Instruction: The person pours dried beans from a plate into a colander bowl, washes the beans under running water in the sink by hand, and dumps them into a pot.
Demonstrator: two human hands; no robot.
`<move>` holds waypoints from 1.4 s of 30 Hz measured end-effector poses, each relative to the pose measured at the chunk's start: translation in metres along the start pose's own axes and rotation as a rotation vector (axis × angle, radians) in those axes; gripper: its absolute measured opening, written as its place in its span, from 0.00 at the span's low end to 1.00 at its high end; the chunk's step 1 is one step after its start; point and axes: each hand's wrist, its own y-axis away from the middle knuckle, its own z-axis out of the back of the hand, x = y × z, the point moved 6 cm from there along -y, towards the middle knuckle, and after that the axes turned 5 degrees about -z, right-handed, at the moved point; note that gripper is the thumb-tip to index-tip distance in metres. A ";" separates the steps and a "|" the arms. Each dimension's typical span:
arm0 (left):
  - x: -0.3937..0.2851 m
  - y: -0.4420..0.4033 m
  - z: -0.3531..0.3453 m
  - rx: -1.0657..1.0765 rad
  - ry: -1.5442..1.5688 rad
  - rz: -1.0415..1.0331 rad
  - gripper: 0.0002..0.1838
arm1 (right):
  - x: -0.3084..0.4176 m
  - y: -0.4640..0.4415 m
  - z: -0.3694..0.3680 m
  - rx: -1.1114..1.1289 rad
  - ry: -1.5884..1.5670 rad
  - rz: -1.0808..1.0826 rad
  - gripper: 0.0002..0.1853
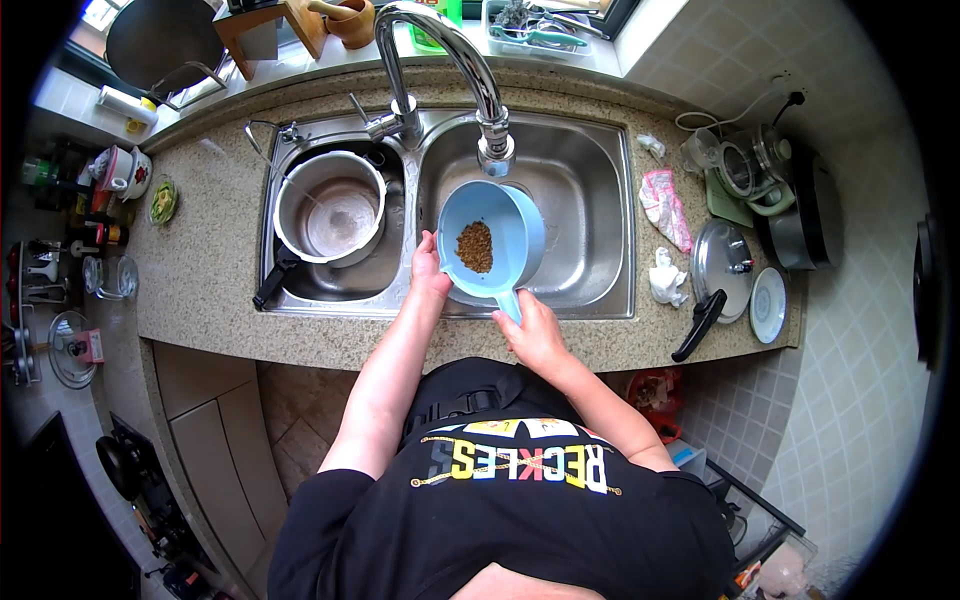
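Note:
A light blue plastic bowl [520, 235] with a handle is held tilted over the right sink basin [585, 200], just below the faucet head [495, 155]. Brown granules [475, 247] lie together inside it. My left hand [428, 268] grips the bowl's left rim. Wrapped round the handle at the bottom is my right hand [533, 328]. No water stream shows from the faucet. In the left basin rests a metal pot [330, 208] with a black handle.
To the right on the counter [620, 345] are a pink-and-white cloth [664, 208], a crumpled white tissue [667, 278], a pressure cooker lid [720, 270] and a small plate [768, 305]. At the far left sits a small dish with green pieces [163, 200].

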 end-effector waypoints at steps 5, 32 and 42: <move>-0.002 -0.002 0.001 -0.022 0.000 -0.007 0.23 | -0.001 -0.001 -0.001 -0.049 0.073 0.120 0.18; 0.005 -0.003 0.003 -0.017 0.095 0.057 0.25 | 0.010 0.007 0.002 -0.009 0.064 0.029 0.19; 0.004 0.004 -0.006 0.029 0.119 0.077 0.23 | 0.022 0.013 0.005 -0.056 0.181 0.098 0.18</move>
